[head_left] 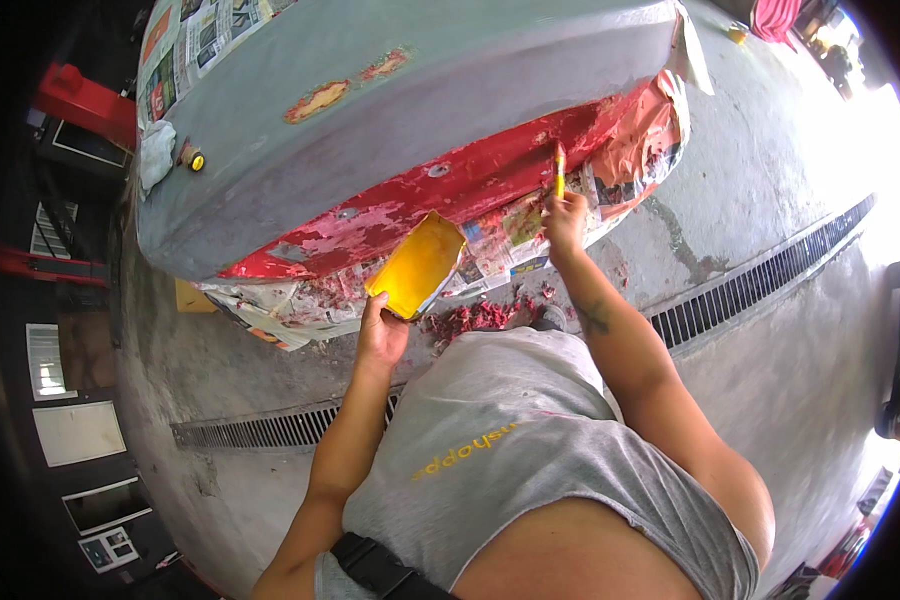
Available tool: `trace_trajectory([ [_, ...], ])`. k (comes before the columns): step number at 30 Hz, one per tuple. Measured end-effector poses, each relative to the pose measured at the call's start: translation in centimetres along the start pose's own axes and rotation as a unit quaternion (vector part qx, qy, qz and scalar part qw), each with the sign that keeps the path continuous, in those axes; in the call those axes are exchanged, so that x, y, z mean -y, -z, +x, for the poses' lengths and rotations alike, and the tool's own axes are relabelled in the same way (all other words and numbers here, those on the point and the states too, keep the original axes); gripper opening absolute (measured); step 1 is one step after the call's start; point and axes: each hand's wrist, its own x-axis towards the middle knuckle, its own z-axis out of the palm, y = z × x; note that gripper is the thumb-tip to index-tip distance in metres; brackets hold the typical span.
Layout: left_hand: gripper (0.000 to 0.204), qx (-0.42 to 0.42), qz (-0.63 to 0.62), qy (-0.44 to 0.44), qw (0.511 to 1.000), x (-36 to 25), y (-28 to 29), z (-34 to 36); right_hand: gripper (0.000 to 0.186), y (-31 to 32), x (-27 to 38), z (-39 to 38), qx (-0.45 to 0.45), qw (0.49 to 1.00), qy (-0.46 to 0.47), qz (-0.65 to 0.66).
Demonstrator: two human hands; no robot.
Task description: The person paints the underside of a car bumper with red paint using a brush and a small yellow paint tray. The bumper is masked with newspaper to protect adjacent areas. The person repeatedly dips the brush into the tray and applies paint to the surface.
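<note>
Our left fingers (377, 302) pinch the tray (422, 258); our right fingers (564, 204) close round a brush (561, 176), the red panel (500, 165) beyond.

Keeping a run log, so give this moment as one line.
left hand: holds yellow container | right hand: holds yellow-handled brush, tip at red band | above it: grey panel | floor: red scraps

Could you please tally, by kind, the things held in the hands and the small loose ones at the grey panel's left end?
Brush, in the right hand: 1
Yellow container, in the left hand: 1
Crumpled whitish wad, by the grey panel's edge: 1
Small yellow-ended object, beside the wad: 1
Total: 4
</note>
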Motion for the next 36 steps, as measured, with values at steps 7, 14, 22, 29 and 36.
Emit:
trace_trajectory([
  [7, 0.061, 0.014, 0.015, 0.009, 1.0, -1.9, 0.5, -1.2, 0.022, -8.2, -5.0, -7.0, 0.136, 0.98, -0.039, -0.137],
  [14, 0.06, -0.004, 0.002, -0.003, 1.0, -2.2, 0.6, -1.9, 0.023, -1.0, -3.7, -2.8, 0.189, 0.978, -0.084, -0.01],
  [22, 0.059, 0.001, -0.01, 0.0, 1.0, -1.2, 0.8, -1.4, 0.025, 4.4, 5.3, -0.9, -0.028, 0.977, 0.131, -0.163],
  [29, 0.061, 0.001, -0.007, 0.006, 1.0, -1.3, 0.3, -1.6, 0.027, 0.5, 4.0, -1.6, -0.106, 0.946, 0.191, -0.238],
  [36, 0.063, 0.008, -0.01, -0.014, 1.0, -2.4, 0.3, -2.9, 0.02, -2.8, -6.9, -3.0, 0.033, 0.986, 0.053, -0.155],
])
